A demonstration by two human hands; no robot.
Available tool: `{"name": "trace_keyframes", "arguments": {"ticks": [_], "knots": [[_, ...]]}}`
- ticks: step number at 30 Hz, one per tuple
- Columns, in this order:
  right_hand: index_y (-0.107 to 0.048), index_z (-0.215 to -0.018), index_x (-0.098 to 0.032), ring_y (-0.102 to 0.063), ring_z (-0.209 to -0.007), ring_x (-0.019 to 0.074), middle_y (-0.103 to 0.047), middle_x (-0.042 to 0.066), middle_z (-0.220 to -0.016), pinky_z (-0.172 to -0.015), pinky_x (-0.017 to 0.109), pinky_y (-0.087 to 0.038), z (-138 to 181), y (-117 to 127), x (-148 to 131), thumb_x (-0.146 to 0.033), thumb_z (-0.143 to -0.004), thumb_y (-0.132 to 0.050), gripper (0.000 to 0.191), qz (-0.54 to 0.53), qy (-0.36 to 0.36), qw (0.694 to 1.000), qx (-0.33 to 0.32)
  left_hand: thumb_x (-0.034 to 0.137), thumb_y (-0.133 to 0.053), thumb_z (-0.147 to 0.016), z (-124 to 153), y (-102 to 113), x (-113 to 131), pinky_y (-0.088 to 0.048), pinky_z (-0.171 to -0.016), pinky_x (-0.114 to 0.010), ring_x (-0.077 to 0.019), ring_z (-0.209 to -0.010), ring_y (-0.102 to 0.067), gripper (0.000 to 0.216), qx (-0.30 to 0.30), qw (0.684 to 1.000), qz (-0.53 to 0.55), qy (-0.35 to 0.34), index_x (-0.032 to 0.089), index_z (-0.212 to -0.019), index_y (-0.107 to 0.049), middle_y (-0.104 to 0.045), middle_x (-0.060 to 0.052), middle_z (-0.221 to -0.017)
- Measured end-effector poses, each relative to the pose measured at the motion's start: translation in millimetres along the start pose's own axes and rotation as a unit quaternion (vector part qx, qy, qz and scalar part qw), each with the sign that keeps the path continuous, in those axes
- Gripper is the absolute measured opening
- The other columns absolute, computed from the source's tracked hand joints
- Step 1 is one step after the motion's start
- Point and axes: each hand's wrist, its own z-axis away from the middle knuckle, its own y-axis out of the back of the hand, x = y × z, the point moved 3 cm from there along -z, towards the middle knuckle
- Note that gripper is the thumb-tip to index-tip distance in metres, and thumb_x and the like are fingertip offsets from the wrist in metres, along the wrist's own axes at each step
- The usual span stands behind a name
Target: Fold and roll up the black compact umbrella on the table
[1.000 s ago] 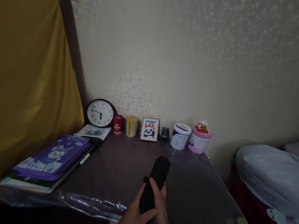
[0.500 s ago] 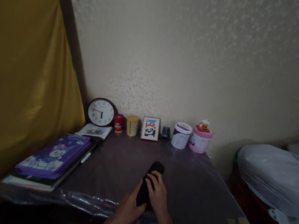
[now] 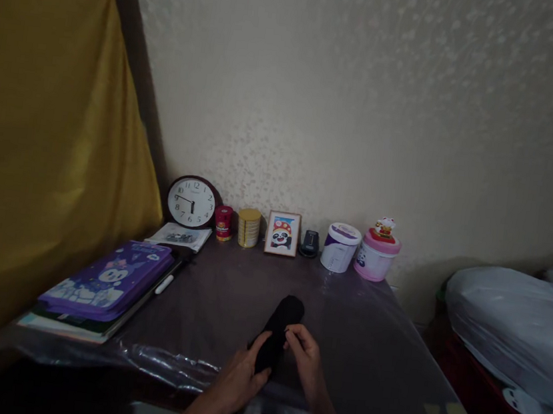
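A black folded umbrella (image 3: 279, 328) lies end-on above the near edge of a dark table (image 3: 225, 295) covered with clear plastic. My left hand (image 3: 241, 379) grips its lower part from the left, fingers wrapped round it. My right hand (image 3: 305, 357) pinches at its side near the middle, fingertips touching the black fabric.
Along the wall stand a round clock (image 3: 191, 201), a red tin (image 3: 223, 223), a gold tin (image 3: 248, 227), a panda picture (image 3: 282, 233), a white tub (image 3: 339, 247) and a pink tub (image 3: 375, 255). Purple books (image 3: 106, 280) lie at the left. A yellow curtain (image 3: 35, 157) hangs left; bagged bedding (image 3: 514, 323) lies right.
The umbrella has come down and nearer to the table. My right hand has slid off its top to pinch at its side. The view has shifted slightly.
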Motion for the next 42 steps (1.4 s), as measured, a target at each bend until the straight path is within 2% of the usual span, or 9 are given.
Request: {"name": "trace_keyframes", "arguments": {"ticks": [5,11,15,19,25,30,35,40,42], "knots": [[-0.059,-0.075,-0.019,-0.052,-0.066,0.0140,-0.053,-0.002,-0.067,-0.067,0.025,-0.042,1,1,-3,-0.046,-0.077,-0.055,0.027,-0.015,-0.006,1.000,-0.021,0.032,-0.047,-0.079,1,-1,0,-0.042,-0.091,-0.036,-0.0230,-0.106,-0.055,0.060,-0.009,1.000,-0.028,0.005,0.029,-0.136,-0.029,-0.056,-0.010,-0.116],[-0.058,-0.077,-0.019,-0.050,-0.066,0.0131,-0.050,-0.003,-0.065,-0.065,0.025,-0.041,-5,-3,-7,-0.044,-0.080,-0.052,0.025,0.006,-0.004,0.998,-0.054,0.034,-0.046,-0.079,4,-2,1,-0.042,-0.091,-0.035,-0.0234,-0.110,-0.053,0.057,-0.020,0.999,-0.047,-0.007,0.033,-0.134,-0.032,-0.052,-0.009,-0.121],[-0.056,-0.071,-0.019,-0.048,-0.063,0.0115,-0.048,-0.003,-0.068,-0.062,0.023,-0.041,-10,-7,-15,-0.041,-0.081,-0.051,0.024,0.033,0.012,0.997,-0.075,0.032,-0.047,-0.078,5,-3,4,-0.043,-0.088,-0.034,-0.0228,-0.104,-0.056,0.054,-0.021,0.998,-0.056,-0.012,0.033,-0.131,-0.035,-0.054,-0.008,-0.116],[-0.058,-0.065,-0.020,-0.051,-0.065,0.0115,-0.050,-0.002,-0.073,-0.060,0.023,-0.041,-15,-15,-21,-0.033,-0.079,-0.052,0.021,0.130,0.031,0.987,-0.084,0.030,-0.048,-0.077,6,-5,4,-0.044,-0.086,-0.032,-0.0216,-0.099,-0.059,0.053,-0.020,0.998,-0.056,-0.013,0.031,-0.128,-0.037,-0.058,-0.007,-0.110],[-0.065,-0.071,-0.023,-0.056,-0.066,0.0130,-0.058,-0.001,-0.072,-0.060,0.023,-0.040,-22,-22,-26,-0.022,-0.077,-0.052,0.015,0.294,0.040,0.950,-0.100,0.030,-0.047,-0.076,7,-7,1,-0.043,-0.086,-0.031,-0.0219,-0.102,-0.057,0.060,-0.009,0.999,-0.045,-0.007,0.025,-0.133,-0.028,-0.053,-0.009,-0.120],[-0.064,-0.076,-0.023,-0.059,-0.073,0.0145,-0.063,0.001,-0.077,-0.069,0.026,-0.044,-11,-23,-39,-0.026,-0.086,-0.044,0.022,0.302,0.087,0.947,-0.065,0.029,-0.048,-0.075,5,-6,2,-0.041,-0.090,-0.029,-0.0208,-0.108,-0.054,0.061,-0.002,1.000,-0.027,-0.001,0.021,-0.132,-0.030,-0.050,-0.011,-0.125],[-0.067,-0.096,-0.026,-0.054,-0.106,0.0193,-0.067,0.003,-0.102,-0.095,0.040,-0.038,-4,-27,-31,-0.027,-0.090,-0.040,0.027,0.312,0.170,0.929,-0.108,0.031,-0.050,-0.074,6,-4,1,-0.043,-0.085,-0.028,-0.0202,-0.103,-0.058,0.063,0.015,0.999,-0.029,0.032,0.020,-0.132,-0.029,-0.057,-0.010,-0.118],[-0.064,-0.107,-0.022,-0.049,-0.116,0.0196,-0.062,0.007,-0.115,-0.099,0.043,-0.038,-15,-11,-18,-0.031,-0.092,-0.035,0.033,0.263,0.158,0.952,-0.008,0.041,-0.049,-0.077,10,-2,-4,-0.044,-0.083,-0.032,-0.0246,-0.100,-0.060,0.063,0.027,0.995,-0.051,0.081,0.018,-0.133,-0.031,-0.061,-0.013,-0.113],[-0.065,-0.105,-0.023,-0.049,-0.116,0.0187,-0.064,0.006,-0.112,-0.100,0.042,-0.037,-14,-9,-18,-0.031,-0.092,-0.036,0.033,0.265,0.162,0.951,-0.005,0.043,-0.047,-0.078,11,-3,-5,-0.043,-0.085,-0.034,-0.0257,-0.102,-0.059,0.064,0.028,0.994,-0.058,0.085,0.019,-0.135,-0.030,-0.061,-0.014,-0.114]]}}
